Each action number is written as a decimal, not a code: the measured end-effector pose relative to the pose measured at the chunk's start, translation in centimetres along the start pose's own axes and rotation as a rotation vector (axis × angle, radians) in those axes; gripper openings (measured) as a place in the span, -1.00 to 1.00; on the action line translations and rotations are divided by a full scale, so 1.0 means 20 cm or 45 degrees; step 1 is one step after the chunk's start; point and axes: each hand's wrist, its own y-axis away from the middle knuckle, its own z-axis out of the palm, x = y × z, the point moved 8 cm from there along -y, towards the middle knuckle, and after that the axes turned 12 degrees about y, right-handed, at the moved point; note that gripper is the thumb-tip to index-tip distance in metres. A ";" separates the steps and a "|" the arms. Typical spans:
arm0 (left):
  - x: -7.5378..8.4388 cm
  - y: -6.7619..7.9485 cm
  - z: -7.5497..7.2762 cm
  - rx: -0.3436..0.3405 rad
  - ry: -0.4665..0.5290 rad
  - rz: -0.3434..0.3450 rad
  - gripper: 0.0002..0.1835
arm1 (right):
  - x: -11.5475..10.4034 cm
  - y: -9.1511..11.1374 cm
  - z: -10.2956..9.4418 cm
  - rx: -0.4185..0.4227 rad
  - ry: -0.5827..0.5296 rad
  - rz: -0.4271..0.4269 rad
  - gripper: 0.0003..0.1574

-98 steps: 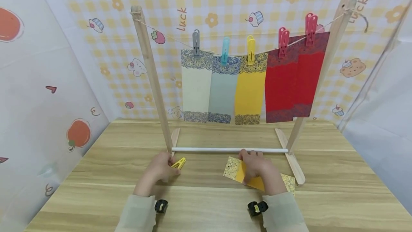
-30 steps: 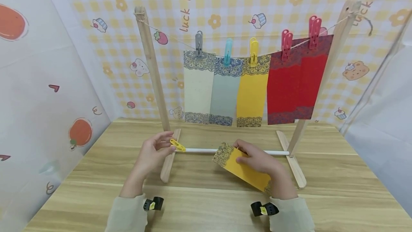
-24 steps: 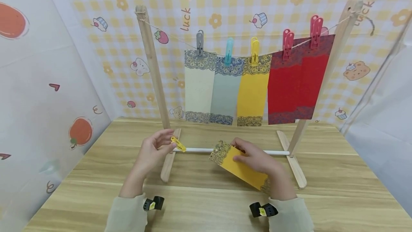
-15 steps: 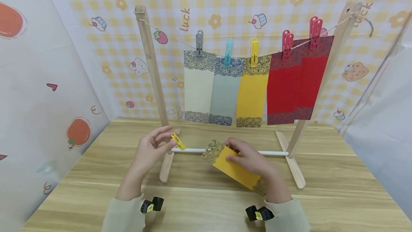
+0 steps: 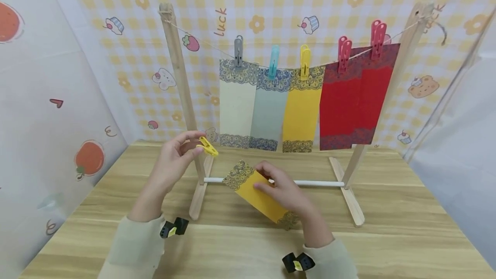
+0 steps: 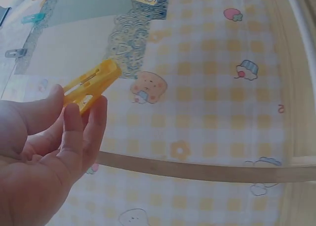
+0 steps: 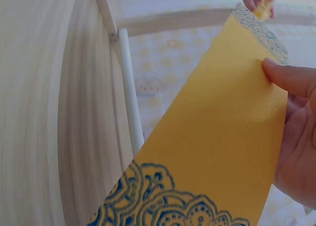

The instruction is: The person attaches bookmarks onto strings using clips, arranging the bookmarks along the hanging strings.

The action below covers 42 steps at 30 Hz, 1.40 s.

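My left hand (image 5: pixel 172 160), in front of the left post, pinches a yellow clothespin (image 5: pixel 208 146) between thumb and fingers; the left wrist view shows the clothespin (image 6: pixel 96 80) jutting out beyond the fingertips. Lower and to the right, my right hand (image 5: pixel 284 190) grips a yellow paper strip (image 5: pixel 248 192) by its far long edge, thumb on the front face. Dark blue lace print covers both ends of that strip (image 7: pixel 217 112), which slants with its patterned left end raised toward the left hand. My right fingers are partly hidden behind it.
A wooden frame with a left post (image 5: pixel 180 72), right post (image 5: pixel 399 68) and white crossbar (image 5: pixel 317 183) stands on the wood-grain table (image 5: pixel 232 249). From its string hang cream (image 5: pixel 237 111), grey-blue (image 5: pixel 269 111), yellow (image 5: pixel 303 113) and red strips (image 5: pixel 341 104), held by coloured clothespins.
My left hand has lifted the clothespin from the table and raised it up. My right hand has picked up the yellow strip and carried it left, its patterned end rising.
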 end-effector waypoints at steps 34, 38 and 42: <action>0.59 -0.17 -0.12 0.228 -0.350 0.328 -0.63 | -0.25 -0.27 -0.01 0.548 -0.294 0.099 -0.73; 0.66 -0.19 -0.10 0.223 -0.351 0.381 -0.66 | -0.29 -0.31 -0.05 0.592 -0.336 0.091 -0.71; 0.74 -0.20 -0.07 0.206 -0.358 0.466 -0.67 | -0.35 -0.34 -0.09 0.624 -0.396 0.042 -0.71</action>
